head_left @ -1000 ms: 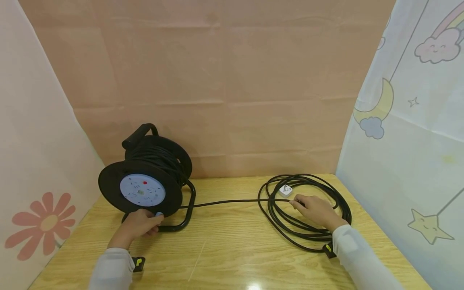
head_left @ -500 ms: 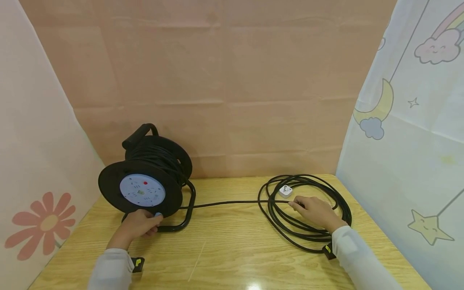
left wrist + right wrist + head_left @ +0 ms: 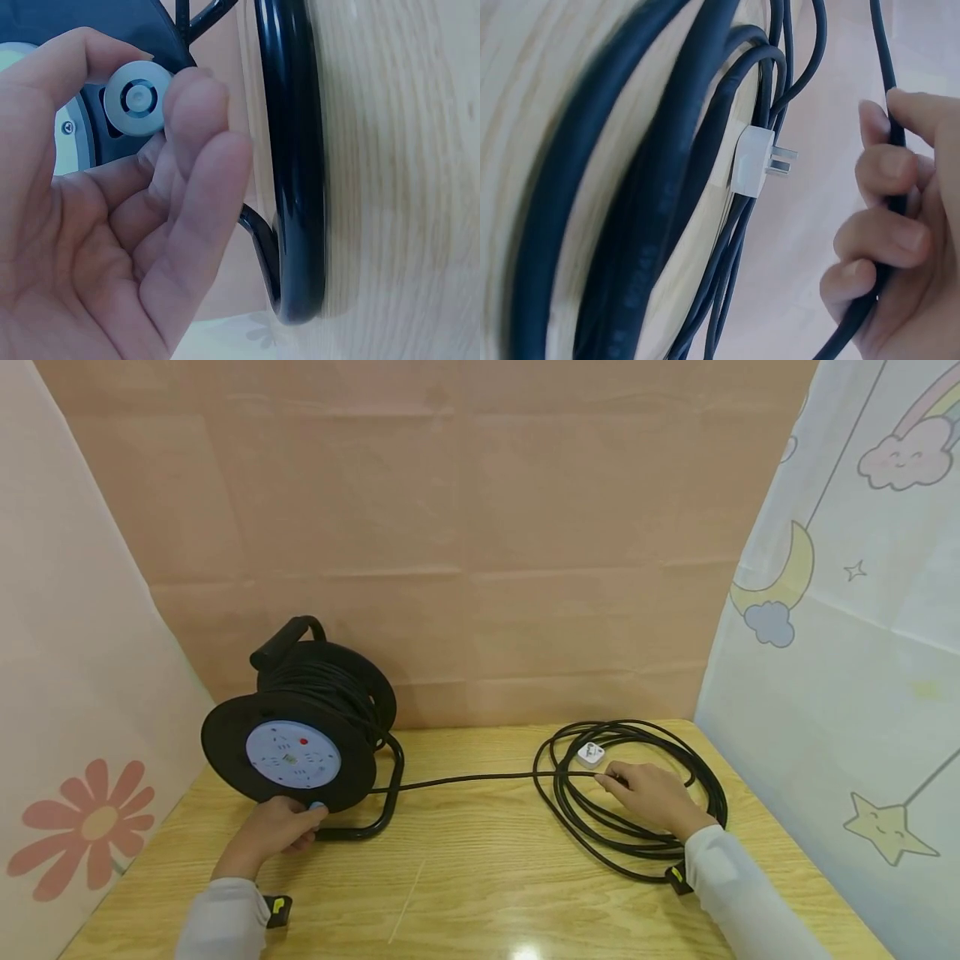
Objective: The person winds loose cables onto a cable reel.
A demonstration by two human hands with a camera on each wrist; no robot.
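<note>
A black cable reel (image 3: 221, 739) with a pale blue socket plate (image 3: 293, 754) on its face stands on the left of the table. At the lower edge of that face, my left hand (image 3: 273, 831) pinches a grey-blue knob (image 3: 138, 98) between thumb and fingers. To the right, my right hand (image 3: 647, 793) holds the black cable (image 3: 480, 777), its fingers curled round it in the right wrist view. The cable runs from there leftward to the reel. Beneath the right hand lies a loose coil (image 3: 566, 810) of the same cable, with a white plug (image 3: 752, 161) among its loops.
The reel's black tube frame (image 3: 393, 793) rests on the wooden table (image 3: 465, 877), with a handle (image 3: 281, 643) at its top. A brown backdrop (image 3: 480, 568) rises behind, and printed cloth walls (image 3: 847, 652) stand at both sides.
My left hand has shifted slightly left with the knob, and the reel's face has turned a little. The right hand stays almost in place on the cable.
</note>
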